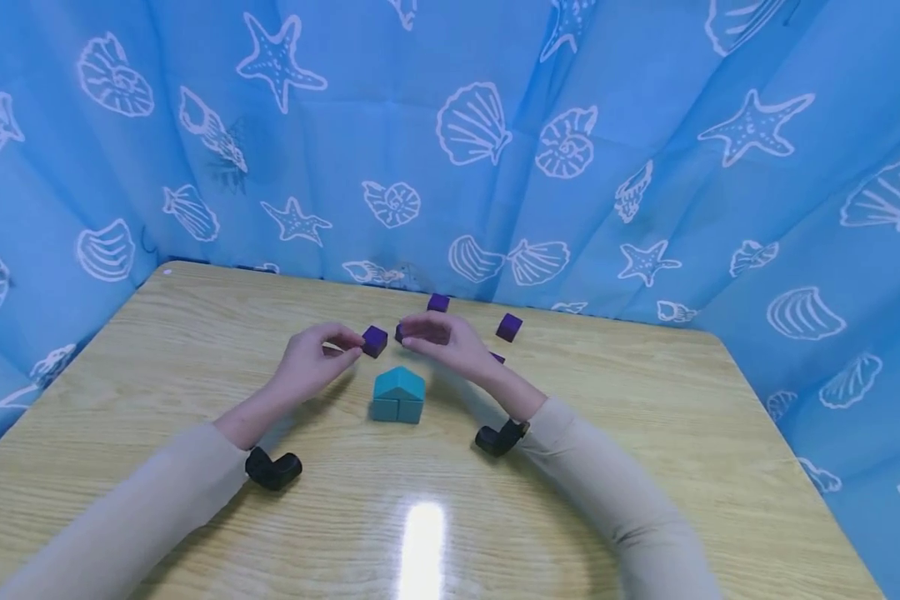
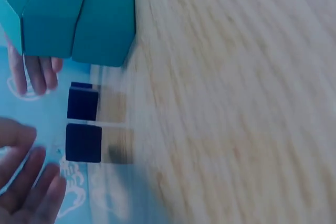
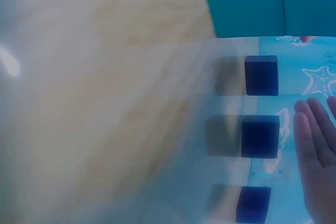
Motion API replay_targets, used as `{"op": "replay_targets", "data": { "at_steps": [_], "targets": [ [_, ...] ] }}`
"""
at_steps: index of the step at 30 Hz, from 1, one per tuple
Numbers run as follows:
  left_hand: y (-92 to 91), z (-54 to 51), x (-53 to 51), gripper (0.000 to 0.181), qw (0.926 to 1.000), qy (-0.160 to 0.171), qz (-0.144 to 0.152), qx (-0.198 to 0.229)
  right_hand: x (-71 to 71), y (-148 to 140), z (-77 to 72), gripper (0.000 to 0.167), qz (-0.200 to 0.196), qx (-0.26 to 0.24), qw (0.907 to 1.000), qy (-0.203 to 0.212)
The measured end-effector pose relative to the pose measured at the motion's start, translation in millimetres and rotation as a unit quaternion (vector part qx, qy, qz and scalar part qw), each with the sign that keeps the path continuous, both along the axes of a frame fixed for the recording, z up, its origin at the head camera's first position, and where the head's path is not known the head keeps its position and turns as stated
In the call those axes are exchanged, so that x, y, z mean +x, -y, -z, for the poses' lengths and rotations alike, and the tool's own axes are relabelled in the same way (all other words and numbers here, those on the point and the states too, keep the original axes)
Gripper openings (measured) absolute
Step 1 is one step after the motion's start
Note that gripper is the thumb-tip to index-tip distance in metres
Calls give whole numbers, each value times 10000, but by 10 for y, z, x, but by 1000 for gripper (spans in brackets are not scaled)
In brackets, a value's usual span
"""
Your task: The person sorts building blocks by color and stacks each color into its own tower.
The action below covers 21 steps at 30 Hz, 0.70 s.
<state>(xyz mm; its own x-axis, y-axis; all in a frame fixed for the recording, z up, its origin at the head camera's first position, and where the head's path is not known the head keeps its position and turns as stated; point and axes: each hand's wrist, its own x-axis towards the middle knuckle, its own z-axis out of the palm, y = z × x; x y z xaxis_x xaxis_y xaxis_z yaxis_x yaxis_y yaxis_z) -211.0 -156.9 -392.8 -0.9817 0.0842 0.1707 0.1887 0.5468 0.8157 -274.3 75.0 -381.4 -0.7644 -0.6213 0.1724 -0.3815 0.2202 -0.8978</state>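
A teal block house (image 1: 398,408) with a peaked top stands between the forearms. Just beyond it, my left hand (image 1: 317,362) is beside a purple cube (image 1: 375,342); the left wrist view shows that hand (image 2: 29,182) with relaxed fingers, apart from the nearer dark cube (image 2: 83,143). My right hand (image 1: 446,340) hovers with fingers loosely bent, partly hiding another purple cube (image 1: 399,333). In the right wrist view its fingers look extended, the hand (image 3: 320,156) lying to the right of three dark cubes (image 3: 260,136) and holding nothing.
Farther back are a purple cube (image 1: 438,302) near the table's rear edge and another (image 1: 509,327) to the right. One more (image 1: 498,358) shows partly behind the right wrist. A blue shell-patterned curtain (image 1: 420,150) hangs behind the wooden table (image 1: 630,392).
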Motion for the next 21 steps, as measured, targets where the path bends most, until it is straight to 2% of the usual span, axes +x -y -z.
{"op": "replay_targets", "data": {
  "at_steps": [2,4,6,11,16,21],
  "targets": [
    [-21,-6,-20,20,9997,-141,-151,-141,-28,45,-1,37,-13,41,9999,110],
    [-19,-5,-50,27,9993,-208,-171,-260,-52,88,-3,40,-75,115,9997,210],
    [-2,-1,-89,38,9991,-157,-69,-391,-84,126,2,42,-143,255,9993,246],
    [27,23,-202,58,9979,253,342,-486,-154,202,10,47,-191,692,9972,199],
    [18,71,-276,57,9963,466,426,-581,-177,304,13,52,-116,1163,9931,107],
    [-19,79,-302,48,9960,556,462,-534,-197,371,8,50,-116,1574,9872,-212]
  ]
}}
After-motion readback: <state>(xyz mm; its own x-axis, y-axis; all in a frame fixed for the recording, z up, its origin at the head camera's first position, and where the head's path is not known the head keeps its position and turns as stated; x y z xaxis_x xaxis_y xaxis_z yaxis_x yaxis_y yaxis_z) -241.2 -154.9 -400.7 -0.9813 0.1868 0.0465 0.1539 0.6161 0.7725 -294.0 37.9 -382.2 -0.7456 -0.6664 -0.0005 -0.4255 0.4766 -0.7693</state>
